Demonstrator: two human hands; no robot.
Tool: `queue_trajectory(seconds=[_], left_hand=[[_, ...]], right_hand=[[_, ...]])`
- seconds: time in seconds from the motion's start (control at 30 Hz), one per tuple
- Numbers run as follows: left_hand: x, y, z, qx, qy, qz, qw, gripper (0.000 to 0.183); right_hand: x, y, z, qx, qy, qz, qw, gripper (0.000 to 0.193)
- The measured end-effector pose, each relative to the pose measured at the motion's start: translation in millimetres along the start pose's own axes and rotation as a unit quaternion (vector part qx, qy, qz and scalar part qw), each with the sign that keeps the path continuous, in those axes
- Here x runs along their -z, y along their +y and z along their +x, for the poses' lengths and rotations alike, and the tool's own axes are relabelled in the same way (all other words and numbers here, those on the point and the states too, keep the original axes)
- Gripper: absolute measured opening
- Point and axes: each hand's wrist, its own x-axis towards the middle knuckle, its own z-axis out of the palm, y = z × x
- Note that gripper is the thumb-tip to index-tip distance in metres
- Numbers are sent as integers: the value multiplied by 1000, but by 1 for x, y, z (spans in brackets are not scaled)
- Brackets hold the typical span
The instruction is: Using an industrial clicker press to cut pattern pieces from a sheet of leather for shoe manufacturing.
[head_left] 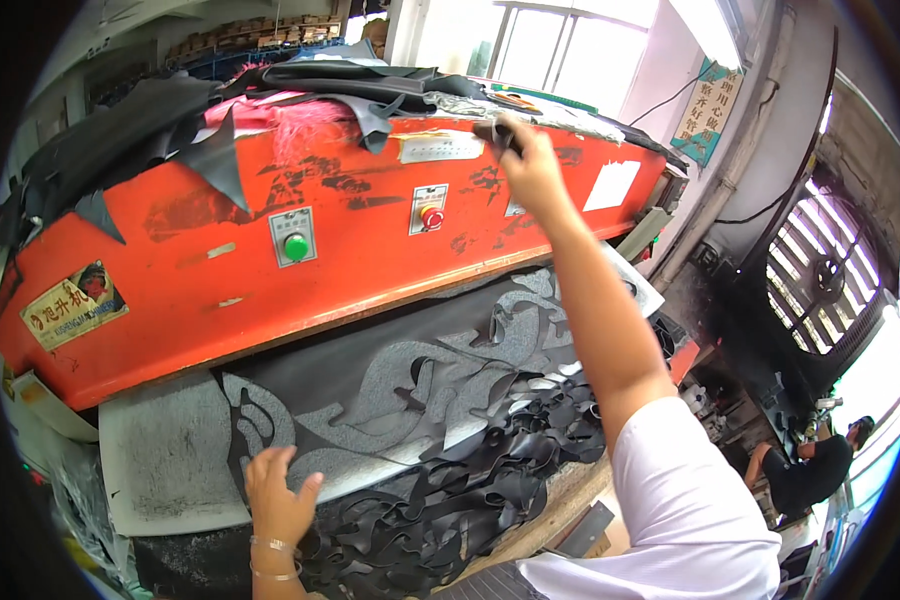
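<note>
Hands at the orange cutting press (270, 270)
Left hand (275, 490) lies open, flat on limp, light black leather sheet (420, 340); right hand (530, 165) pinches a floppy black offcut (497, 134) by its edge.

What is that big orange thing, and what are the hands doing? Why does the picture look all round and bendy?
The picture comes from a camera worn on a person's head, looking down. Its wide lens bends straight edges, so everything looks round.

The big orange metal machine head has a green round button and a red round button on its front. Under it lies a black leather sheet with shapes cut out on a grey board, and a heap of black leather offcuts lies in front.

The left hand rests flat on the sheet. The right hand reaches up with a small dark piece in its grip at the machine's top edge, where more dark leather pieces are piled.
</note>
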Motion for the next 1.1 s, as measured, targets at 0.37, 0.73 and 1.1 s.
queue_trajectory(seconds=[0.37, 0.73, 1.1], left_hand=[[-74, -8, 16, 241, 121, 268, 925, 36], [-99, 0, -2, 245, 177, 311, 901, 21], [-116, 56, -7, 326, 88, 269, 902, 18]], right_hand=[[52, 89, 141, 24, -58, -297, 953, 57], [55, 234, -103, 173, -212, -120, 954, 50], [97, 322, -196, 87, -327, -172, 925, 17]])
